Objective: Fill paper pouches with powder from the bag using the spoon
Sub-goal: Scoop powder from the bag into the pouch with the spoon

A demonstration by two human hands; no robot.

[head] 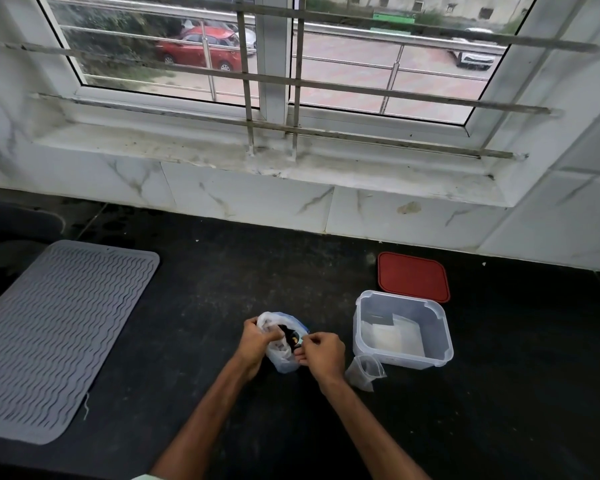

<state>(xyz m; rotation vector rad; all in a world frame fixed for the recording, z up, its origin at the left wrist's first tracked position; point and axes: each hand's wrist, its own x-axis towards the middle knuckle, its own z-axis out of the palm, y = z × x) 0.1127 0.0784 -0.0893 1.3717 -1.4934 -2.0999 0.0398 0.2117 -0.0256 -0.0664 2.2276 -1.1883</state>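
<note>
Low centre of frame, left hand (257, 341) grips the bag (280, 355) steady while right hand (321, 351) fingers pinch its mouth, seemingly to open it.

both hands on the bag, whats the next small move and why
Probably spread the bag mouth wider. The left hand and the right hand each grip its top edge, the opening looks narrow, and no spoon plainly shows yet.

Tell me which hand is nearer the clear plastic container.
Right. The right hand holds the plastic bag just left of the clear plastic container; the left hand holds the bag's far side, farther away.
</note>
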